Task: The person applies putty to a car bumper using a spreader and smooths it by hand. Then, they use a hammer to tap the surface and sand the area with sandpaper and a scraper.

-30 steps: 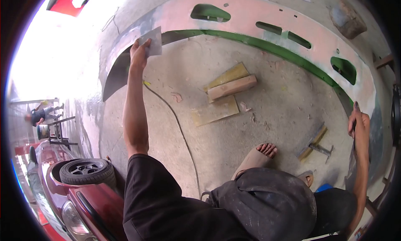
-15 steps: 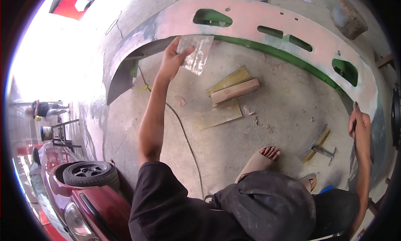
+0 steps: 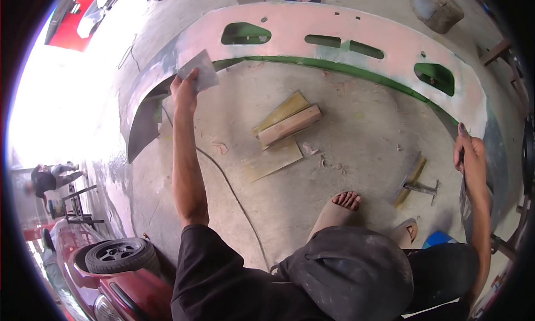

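A long curved car bumper (image 3: 290, 23), coated in pink filler with grey patches and a green inner side, arcs over the floor in front of me. My left hand (image 3: 185, 92) pinches a flat, square grey sheet (image 3: 206, 73) beneath its thumb. That sheet is held over the inner edge at the bumper's left part. My right hand (image 3: 472, 157) is closed beside the bumper's right end, thumb pointing up towards its edge. A thin grey piece (image 3: 464, 201), seen edge-on, hangs below those fingers; its kind is unclear.
Wooden blocks (image 3: 291, 125) and flat yellowish pieces (image 3: 276, 159) lie on the concrete. A T-handled tool (image 3: 421, 188) rests nearer my feet, and a cable (image 3: 228, 179) crosses the floor. At lower left stands a red car (image 3: 136, 290) with a wheel (image 3: 120, 255); a person (image 3: 50, 179) is beyond.
My left hand has moved left and slightly down with the sheet, which has turned from shiny and see-through to matte grey. The view has shifted; my right hand stays by the bumper's right end.
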Motion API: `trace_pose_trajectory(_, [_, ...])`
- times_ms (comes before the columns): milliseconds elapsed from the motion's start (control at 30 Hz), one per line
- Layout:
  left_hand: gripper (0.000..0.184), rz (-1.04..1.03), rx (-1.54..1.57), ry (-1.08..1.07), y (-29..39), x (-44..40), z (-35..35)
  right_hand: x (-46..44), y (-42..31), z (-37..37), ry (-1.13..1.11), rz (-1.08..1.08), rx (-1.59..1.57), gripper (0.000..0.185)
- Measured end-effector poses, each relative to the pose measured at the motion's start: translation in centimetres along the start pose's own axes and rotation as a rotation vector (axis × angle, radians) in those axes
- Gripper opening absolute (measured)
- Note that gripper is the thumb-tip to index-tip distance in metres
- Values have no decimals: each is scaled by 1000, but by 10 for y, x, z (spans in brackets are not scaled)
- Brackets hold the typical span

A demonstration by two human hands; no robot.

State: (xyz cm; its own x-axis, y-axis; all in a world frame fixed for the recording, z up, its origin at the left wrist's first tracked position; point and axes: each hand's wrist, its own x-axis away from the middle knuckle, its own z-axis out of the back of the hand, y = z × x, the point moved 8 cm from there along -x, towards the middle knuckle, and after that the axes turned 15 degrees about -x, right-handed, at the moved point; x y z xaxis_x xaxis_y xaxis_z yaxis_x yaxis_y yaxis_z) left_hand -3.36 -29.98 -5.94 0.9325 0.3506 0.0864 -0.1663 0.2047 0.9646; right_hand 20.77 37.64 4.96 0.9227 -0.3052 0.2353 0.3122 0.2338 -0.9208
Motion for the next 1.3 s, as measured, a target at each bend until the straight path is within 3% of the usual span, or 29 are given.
trace_pose_trajectory(233, [20,-187,-65,-108,46,81,-125,3,-12,-13,2,-67,-32,66])
trace_pose_trajectory(300, [19,-176,-100,-218,53,120,-170,4,-17,-19,41,-62,-51,66])
trace_pose_trajectory(367, [18,-232,-441,-472,75,187,-218,4,-17,-21,34,-54,-53,67])
trace_pose_trajectory(433, [18,-503,-334,-650,77,239,-254,2,-16,-19,-14,-49,-31,67])
trace_pose_trajectory(533, [19,-105,-269,-519,57,212,-228,5,-16,-7,-7,-20,-26,67])
trace_pose_trajectory(567, [16,-12,-345,-339,43,181,-200,7,-15,-4,-2,-13,-30,67])
trace_pose_trajectory(667, [24,-139,149,-4,52,108,-131,13,-10,12,24,-46,-80,67])
trace_pose_trajectory(700, [27,-122,149,33,48,91,-114,15,-9,14,34,-59,-90,67])
trace_pose_trajectory(833, [24,-111,-18,41,40,74,-115,14,-12,15,30,-73,-104,66])
trace_pose_trajectory(933, [21,-174,-1,-127,58,117,-176,9,-17,1,-15,-78,-117,65])
trace_pose_trajectory(967, [18,-182,-144,-213,65,141,-202,6,-19,-4,-35,-73,-125,64])
trace_pose_trajectory(1000, [16,-260,-334,-347,72,172,-231,4,-19,-8,-70,-71,-124,64])
trace_pose_trajectory(1067, [15,-563,-403,-606,84,247,-289,3,-24,-13,-66,-51,-83,65])
trace_pose_trajectory(1167, [16,-416,60,-711,59,270,-302,5,-27,-10,-32,-37,-28,65])
trace_pose_trajectory(1233, [19,39,11,-414,7,212,-256,8,-15,9,6,-67,-18,65])
trace_pose_trajectory(1300, [40,-61,418,-145,-29,140,-201,8,-8,25,44,-61,-48,63])
